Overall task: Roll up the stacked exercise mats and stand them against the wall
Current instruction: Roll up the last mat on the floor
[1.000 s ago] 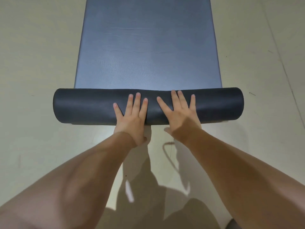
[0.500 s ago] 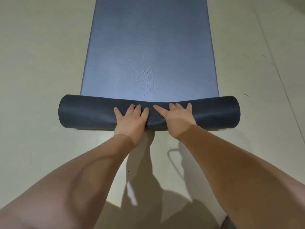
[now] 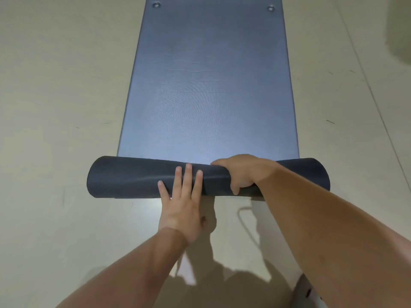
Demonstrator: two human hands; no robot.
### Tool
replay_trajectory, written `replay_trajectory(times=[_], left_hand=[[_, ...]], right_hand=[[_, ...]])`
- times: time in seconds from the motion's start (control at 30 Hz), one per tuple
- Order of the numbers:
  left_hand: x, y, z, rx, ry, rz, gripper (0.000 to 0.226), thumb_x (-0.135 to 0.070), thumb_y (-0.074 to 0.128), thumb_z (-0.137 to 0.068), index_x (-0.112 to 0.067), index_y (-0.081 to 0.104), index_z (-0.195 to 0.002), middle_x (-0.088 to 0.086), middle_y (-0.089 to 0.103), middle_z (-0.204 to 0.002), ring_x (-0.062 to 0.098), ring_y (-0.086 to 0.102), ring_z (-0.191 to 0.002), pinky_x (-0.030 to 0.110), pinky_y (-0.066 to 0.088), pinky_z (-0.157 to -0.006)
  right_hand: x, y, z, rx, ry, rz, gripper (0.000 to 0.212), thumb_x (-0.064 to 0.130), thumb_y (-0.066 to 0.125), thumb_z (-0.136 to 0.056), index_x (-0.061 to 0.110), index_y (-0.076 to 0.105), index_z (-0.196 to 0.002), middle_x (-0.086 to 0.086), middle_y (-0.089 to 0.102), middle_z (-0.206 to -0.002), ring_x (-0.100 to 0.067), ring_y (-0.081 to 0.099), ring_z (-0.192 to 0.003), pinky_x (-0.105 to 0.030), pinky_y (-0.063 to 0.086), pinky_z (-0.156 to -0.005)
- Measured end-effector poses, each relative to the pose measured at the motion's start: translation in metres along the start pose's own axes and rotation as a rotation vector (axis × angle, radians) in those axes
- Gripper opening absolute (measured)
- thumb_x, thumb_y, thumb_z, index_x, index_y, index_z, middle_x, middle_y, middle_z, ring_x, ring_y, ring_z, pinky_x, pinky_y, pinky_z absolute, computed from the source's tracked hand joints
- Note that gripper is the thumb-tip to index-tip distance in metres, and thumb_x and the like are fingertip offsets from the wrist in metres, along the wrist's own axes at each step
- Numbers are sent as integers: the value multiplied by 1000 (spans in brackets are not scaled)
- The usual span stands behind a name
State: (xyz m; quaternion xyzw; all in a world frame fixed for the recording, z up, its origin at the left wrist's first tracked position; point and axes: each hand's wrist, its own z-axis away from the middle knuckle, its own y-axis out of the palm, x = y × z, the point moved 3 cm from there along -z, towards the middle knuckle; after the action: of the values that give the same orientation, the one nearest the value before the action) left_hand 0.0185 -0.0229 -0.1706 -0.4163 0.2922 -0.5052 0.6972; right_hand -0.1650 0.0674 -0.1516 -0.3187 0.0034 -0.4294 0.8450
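Mid-roll: the mat [image 3: 209, 90] lies on the floor [image 3: 55, 107], its near end rolled. The left hand [image 3: 180, 203] presses flat on the roll [image 3: 133, 181]; the right hand [image 3: 241, 172] grips it. The next move probably calls for an even forward push.

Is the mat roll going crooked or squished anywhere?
Not crooked: the roll lies straight across the mat. Only a soft crease shows mid-roll, where the left hand presses and the right hand grips it.

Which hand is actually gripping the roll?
The right hand: it wraps round the roll, thumb underneath. The left hand only lies flat against it.
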Motion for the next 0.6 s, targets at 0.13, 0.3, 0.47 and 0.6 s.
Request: replay_trajectory(times=[0.13,0.3,0.47,0.6], left_hand=[[5,-5,-31,34,12,45,142,-73,63,-76,-18,-53,-136,10,-44,-157,34,-36,-148,74,-6,-116],[8,-30,-77,79,-9,47,159,-83,73,-54,-19,-32,-154,10,-35,-163,33,-30,-152,76,-8,-114],[19,-61,-130,176,20,28,169,-86,79,-40,-22,-22,-159,6,-24,-168,33,-24,-154,75,-4,-115],[23,-64,-145,117,49,12,169,-95,70,-37,-21,-22,-159,8,-25,-167,35,-24,-153,74,-8,-115]], right_hand=[[-4,-6,-11,-14,91,-40,117,20,87,-76,48,14,-162,-3,50,-149,-31,49,-130,-53,41,-111],[-2,15,4,-391,129,41,112,34,70,-90,44,-15,-162,-7,-11,-174,-35,-14,-160,-70,-6,-123],[0,76,10,-630,222,176,120,48,72,-85,32,-17,-164,-15,-26,-170,-43,-21,-157,-72,-12,-118],[-13,73,-8,-546,261,207,141,62,77,-80,30,-40,-152,-15,-44,-161,-45,-31,-152,-72,-18,-114]])
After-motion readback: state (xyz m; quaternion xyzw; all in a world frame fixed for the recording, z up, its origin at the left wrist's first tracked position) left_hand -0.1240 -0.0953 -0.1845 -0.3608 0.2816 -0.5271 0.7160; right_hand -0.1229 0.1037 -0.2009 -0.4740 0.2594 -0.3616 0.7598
